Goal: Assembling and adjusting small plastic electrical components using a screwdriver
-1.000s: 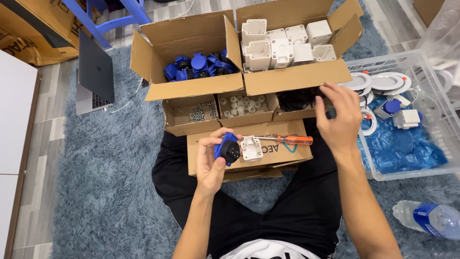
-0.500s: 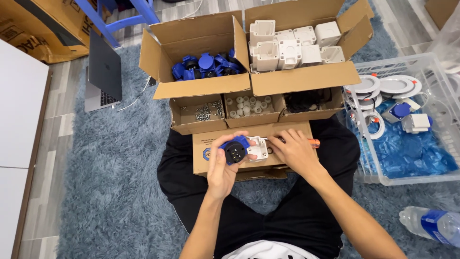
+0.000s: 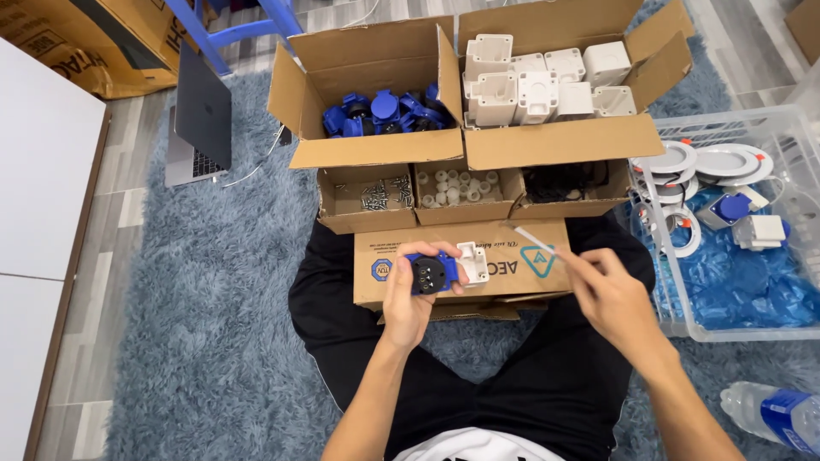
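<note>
Socket (image 3: 430, 273), blue with white housing, sits clamped in my left hand (image 3: 408, 299) fingers above a flat box (image 3: 478, 282); my right hand (image 3: 611, 299) fingers pinch a thin white stick (image 3: 534, 239).

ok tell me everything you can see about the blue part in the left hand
The blue part looks like moulded plastic: a blue body with a dark round face showing small holes, and a white plastic piece joined at its right side. The left hand grips it from below, face up, above the flat cardboard box on the person's lap.
</note>
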